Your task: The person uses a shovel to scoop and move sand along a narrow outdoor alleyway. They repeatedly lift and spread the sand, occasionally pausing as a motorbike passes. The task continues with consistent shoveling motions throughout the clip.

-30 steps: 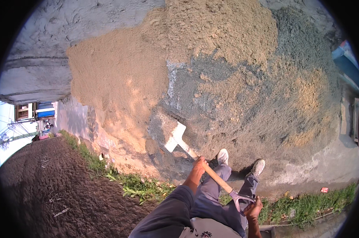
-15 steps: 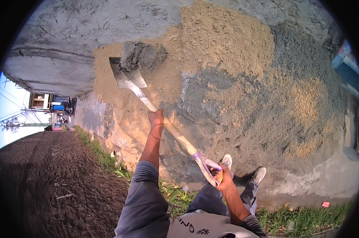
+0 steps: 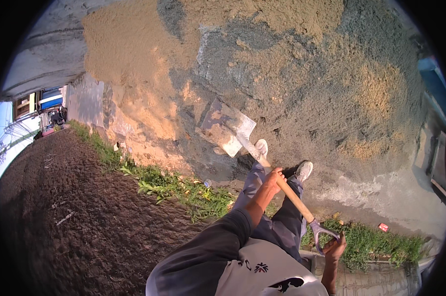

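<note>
Lt. grey shirt [image 3: 262,251] is showing w/ a dk. blue-grey L sleeve [image 3: 198,246], which is stopping part-way down. Small dk. starburst-type emblem [image 3: 261,268] is sitting on the front, other dk. marks [image 3: 247,265] lying nearby. Blue-grey trousers [image 3: 270,232] are running down to off-white shoes [image 3: 304,170].

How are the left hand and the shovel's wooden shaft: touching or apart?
Touching. The head view shows the left hand gripping the wooden shaft midway along its length.
</note>
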The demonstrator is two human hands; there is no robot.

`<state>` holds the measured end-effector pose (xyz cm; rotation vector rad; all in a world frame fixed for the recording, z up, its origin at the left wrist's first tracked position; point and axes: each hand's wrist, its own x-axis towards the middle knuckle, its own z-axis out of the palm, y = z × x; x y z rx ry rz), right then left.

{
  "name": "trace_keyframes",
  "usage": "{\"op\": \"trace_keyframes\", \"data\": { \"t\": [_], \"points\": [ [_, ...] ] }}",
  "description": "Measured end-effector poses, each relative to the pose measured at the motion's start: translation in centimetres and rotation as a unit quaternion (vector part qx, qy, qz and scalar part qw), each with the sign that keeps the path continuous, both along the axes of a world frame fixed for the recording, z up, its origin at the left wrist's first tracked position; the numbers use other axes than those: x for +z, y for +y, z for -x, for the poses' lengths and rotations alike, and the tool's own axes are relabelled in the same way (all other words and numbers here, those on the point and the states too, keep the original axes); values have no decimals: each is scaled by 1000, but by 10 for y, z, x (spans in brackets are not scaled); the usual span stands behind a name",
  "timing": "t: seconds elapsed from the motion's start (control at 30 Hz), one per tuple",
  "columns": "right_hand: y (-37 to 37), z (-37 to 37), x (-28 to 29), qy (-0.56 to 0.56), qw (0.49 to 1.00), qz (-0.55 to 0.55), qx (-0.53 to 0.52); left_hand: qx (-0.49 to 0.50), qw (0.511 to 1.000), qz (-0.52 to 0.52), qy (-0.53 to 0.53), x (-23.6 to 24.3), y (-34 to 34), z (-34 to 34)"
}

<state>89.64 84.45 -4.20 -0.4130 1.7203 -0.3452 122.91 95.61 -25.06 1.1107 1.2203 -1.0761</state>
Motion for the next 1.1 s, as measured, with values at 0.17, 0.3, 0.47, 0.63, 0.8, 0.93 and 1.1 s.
{"op": "trace_keyframes", "data": {
  "t": [0.17,0.3,0.47,0.63,0.8,0.93,1.1],
  "points": [
    [-16,38,66,173,977,102,75,-8,987,100,128,-22,-28,109],
    [-18,-8,55,138,986,74,65,13,991,76,114,-40,-45,69],
    [10,-134,-52,92,993,69,30,-10,1000,27,10,-107,-12,-99],
    [14,-167,-93,44,999,29,9,-32,999,-10,-22,-133,22,-138],
    [58,-143,-94,7,997,-4,-71,-59,997,-28,-42,-103,58,-129],
    [102,-121,-105,-35,997,-63,-37,-81,986,-96,-111,-56,84,-157],
    [113,-190,-106,-123,973,-160,-114,-108,959,-98,-242,32,55,-251]
  ]
}}
